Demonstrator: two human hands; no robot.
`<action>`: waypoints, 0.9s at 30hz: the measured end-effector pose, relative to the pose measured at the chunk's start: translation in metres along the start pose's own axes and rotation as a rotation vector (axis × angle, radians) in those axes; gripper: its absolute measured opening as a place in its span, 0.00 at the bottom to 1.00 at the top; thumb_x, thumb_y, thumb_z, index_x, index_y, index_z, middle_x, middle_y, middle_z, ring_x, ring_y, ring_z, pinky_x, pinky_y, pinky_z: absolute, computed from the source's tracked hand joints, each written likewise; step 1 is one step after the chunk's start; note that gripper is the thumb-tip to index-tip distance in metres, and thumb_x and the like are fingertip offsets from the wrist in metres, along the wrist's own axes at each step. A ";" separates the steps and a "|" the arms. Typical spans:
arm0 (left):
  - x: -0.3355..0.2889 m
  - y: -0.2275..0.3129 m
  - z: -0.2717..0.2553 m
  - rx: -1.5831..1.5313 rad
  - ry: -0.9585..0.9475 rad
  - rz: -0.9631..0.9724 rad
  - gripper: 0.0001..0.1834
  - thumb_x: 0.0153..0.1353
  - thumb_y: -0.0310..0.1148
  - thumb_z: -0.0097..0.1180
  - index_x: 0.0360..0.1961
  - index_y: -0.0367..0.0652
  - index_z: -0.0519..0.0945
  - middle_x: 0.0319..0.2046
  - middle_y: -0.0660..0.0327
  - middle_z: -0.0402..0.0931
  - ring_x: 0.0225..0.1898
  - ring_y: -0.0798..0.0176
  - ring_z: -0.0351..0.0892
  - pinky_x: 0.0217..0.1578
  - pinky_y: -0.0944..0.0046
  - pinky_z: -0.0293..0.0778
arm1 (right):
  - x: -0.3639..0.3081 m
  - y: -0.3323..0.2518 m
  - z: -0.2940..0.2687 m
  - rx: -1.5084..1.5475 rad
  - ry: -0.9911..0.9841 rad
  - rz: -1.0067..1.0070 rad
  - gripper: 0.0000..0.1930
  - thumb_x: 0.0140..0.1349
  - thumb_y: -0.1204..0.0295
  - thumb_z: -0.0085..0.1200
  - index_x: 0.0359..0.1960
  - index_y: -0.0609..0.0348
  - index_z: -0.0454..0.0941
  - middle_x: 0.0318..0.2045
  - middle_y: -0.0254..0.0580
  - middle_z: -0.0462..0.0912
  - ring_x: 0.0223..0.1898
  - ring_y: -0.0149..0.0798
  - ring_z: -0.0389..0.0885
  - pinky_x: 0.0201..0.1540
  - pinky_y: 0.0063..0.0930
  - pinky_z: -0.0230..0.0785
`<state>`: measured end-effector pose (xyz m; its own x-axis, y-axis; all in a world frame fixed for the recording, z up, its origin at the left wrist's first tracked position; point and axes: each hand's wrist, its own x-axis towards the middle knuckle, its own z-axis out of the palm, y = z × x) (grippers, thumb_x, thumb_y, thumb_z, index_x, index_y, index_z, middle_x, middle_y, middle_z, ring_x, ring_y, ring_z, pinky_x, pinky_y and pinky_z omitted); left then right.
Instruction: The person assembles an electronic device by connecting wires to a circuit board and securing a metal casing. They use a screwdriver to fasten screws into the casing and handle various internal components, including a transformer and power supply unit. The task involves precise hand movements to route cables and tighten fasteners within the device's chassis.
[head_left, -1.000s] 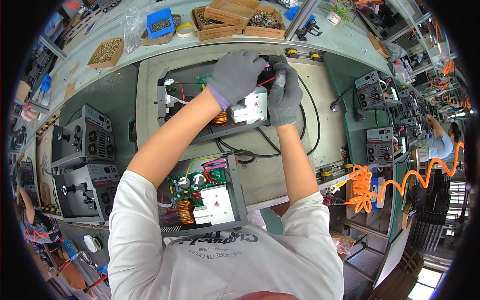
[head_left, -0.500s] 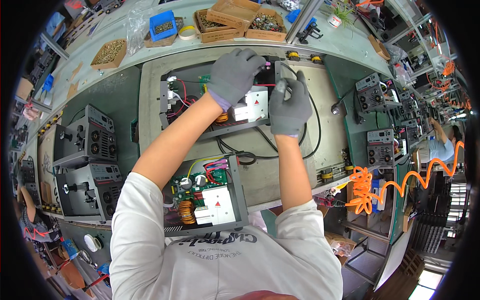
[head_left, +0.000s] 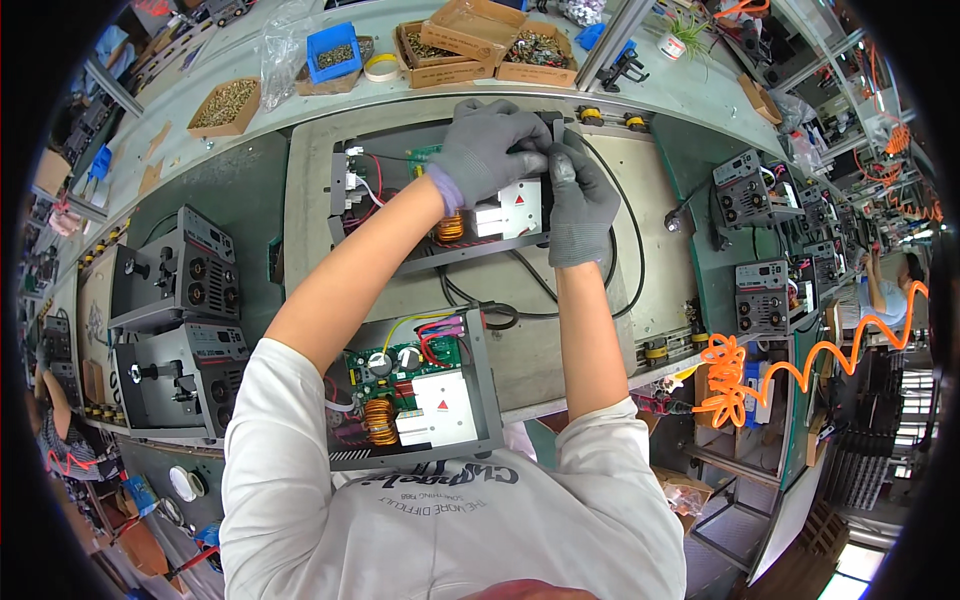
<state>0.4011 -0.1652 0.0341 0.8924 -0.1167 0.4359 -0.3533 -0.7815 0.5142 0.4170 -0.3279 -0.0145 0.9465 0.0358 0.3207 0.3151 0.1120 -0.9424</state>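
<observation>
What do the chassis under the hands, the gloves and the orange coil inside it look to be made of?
Chassis: likely sheet metal, matte grey paint, thin folded edges. Left hand and right hand wear grey knit gloves, probably fabric with a smooth coated palm, though that is unclear. Coil: seems to be copper wire, shiny orange windings.

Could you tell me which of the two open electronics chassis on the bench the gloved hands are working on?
The farther chassis, near the cardboard boxes: the left hand and right hand both rest on it. The nearer chassis, by the person's chest, lies untouched.
</observation>
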 end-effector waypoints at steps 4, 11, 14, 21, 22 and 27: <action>-0.002 0.000 0.005 0.093 0.046 0.123 0.11 0.54 0.40 0.65 0.40 0.55 0.84 0.34 0.69 0.84 0.46 0.61 0.78 0.54 0.51 0.60 | 0.007 0.016 -0.007 0.188 -0.076 -0.039 0.26 0.62 0.72 0.64 0.60 0.73 0.72 0.59 0.58 0.77 0.62 0.44 0.75 0.65 0.34 0.67; -0.008 0.001 0.013 0.363 0.213 0.215 0.07 0.57 0.40 0.62 0.37 0.57 0.84 0.34 0.71 0.84 0.45 0.60 0.76 0.50 0.47 0.62 | 0.025 0.029 -0.028 0.183 -0.359 0.023 0.36 0.58 0.77 0.65 0.68 0.71 0.63 0.62 0.53 0.75 0.62 0.42 0.76 0.66 0.35 0.68; -0.007 0.001 0.011 0.549 0.238 0.237 0.07 0.57 0.41 0.62 0.37 0.58 0.84 0.33 0.72 0.84 0.44 0.60 0.76 0.48 0.47 0.63 | 0.020 0.024 -0.026 0.118 -0.335 0.015 0.33 0.60 0.82 0.59 0.68 0.70 0.64 0.59 0.52 0.78 0.59 0.41 0.79 0.64 0.33 0.69; -0.003 0.011 0.007 0.798 0.128 0.190 0.10 0.50 0.32 0.60 0.36 0.54 0.84 0.31 0.69 0.82 0.43 0.60 0.77 0.45 0.48 0.67 | 0.019 0.025 -0.019 -0.080 -0.221 -0.023 0.30 0.60 0.81 0.59 0.66 0.67 0.69 0.55 0.51 0.82 0.56 0.37 0.82 0.60 0.30 0.72; -0.003 0.010 0.009 0.814 0.132 0.188 0.11 0.49 0.32 0.60 0.36 0.54 0.83 0.31 0.69 0.82 0.43 0.60 0.77 0.45 0.48 0.67 | 0.019 0.022 -0.018 -0.097 -0.224 -0.027 0.30 0.60 0.80 0.59 0.66 0.66 0.69 0.55 0.51 0.83 0.55 0.37 0.82 0.60 0.30 0.72; -0.005 0.013 0.010 0.806 0.161 0.170 0.13 0.48 0.31 0.60 0.37 0.54 0.84 0.32 0.69 0.82 0.42 0.59 0.77 0.43 0.50 0.69 | 0.018 0.022 -0.020 -0.159 -0.225 -0.052 0.29 0.60 0.79 0.60 0.65 0.64 0.71 0.54 0.51 0.84 0.54 0.38 0.84 0.58 0.30 0.74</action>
<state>0.3945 -0.1807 0.0310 0.7723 -0.2317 0.5915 -0.1161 -0.9669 -0.2272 0.4427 -0.3451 -0.0312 0.8949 0.2559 0.3657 0.3870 -0.0369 -0.9213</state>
